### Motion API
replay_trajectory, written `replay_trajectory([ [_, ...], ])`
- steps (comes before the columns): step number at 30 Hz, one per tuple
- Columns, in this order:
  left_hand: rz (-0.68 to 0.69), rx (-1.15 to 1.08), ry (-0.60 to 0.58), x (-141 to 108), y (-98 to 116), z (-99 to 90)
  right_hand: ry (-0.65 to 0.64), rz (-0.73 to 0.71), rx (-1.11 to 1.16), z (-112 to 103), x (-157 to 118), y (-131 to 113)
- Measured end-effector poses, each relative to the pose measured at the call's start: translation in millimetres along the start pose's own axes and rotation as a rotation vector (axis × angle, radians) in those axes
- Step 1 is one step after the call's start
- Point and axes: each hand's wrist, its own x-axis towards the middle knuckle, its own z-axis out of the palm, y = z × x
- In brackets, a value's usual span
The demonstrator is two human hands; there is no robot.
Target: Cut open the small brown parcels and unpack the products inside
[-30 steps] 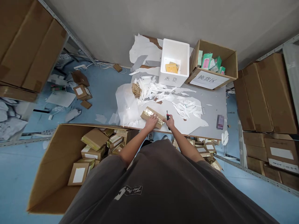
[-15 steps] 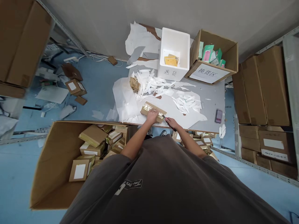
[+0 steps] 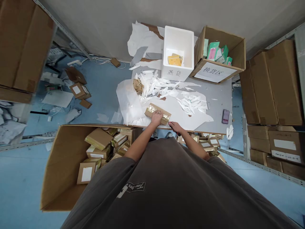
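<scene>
A taped brown cardboard box (image 3: 150, 110) lies slightly slanted near the front edge of the table. On its top rests my left hand (image 3: 156, 117), fingers spread over the shiny tape. At the box's right end is my right hand (image 3: 175, 127), its fingers wrapped round a dark, slim tool whose tip is at the box. The tool is mostly hidden by the hand. White paper scraps (image 3: 152, 83) and crumpled brown paper (image 3: 137, 86) lie behind the box.
A white foam box (image 3: 177, 74) holds yellow packets. Beside it, a cardboard carton (image 3: 218, 71) holds green boxes. A large carton (image 3: 54, 168) of parcels stands left below the table (image 3: 219, 105); more parcels lie underneath. Stacked cartons (image 3: 283, 82) stand at the right.
The view has shifted slightly. Both hands stay at the box; the dark tool in my right hand shows less than before.
</scene>
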Motion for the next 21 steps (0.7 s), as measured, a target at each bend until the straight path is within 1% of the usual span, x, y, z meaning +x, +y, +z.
replay_trajectory([
  [2, 0.013, -0.013, 0.006, 0, 1, -0.7, -0.008, 0.005, 0.076, 8, -9, 1],
  [4, 0.02, -0.029, 0.011, -1, 2, -1.3, -0.002, 0.041, 0.137, 11, -19, 5],
  [7, 0.004, -0.075, 0.027, -2, -2, -2.9, 0.097, 0.112, 0.208, 6, -32, 14],
  [10, 0.014, -0.083, 0.062, 3, -15, -4.5, 0.194, 0.161, 0.228, -3, -36, 18],
  [12, 0.036, -0.062, 0.038, 10, -26, -4.1, 0.237, 0.185, 0.225, -6, -35, 17],
  [14, 0.041, -0.062, -0.004, 17, -35, -1.9, 0.246, 0.198, 0.225, -8, -33, 13],
  [17, 0.015, -0.076, -0.007, 25, -39, 3.4, 0.224, 0.14, 0.193, -7, -32, 5],
  [19, -0.003, -0.069, 0.024, 27, -37, 6.5, 0.229, 0.057, 0.142, -5, -33, 0],
  [21, -0.016, -0.058, 0.053, 27, -33, 8.2, 0.237, 0.005, 0.097, -2, -34, -3],
])
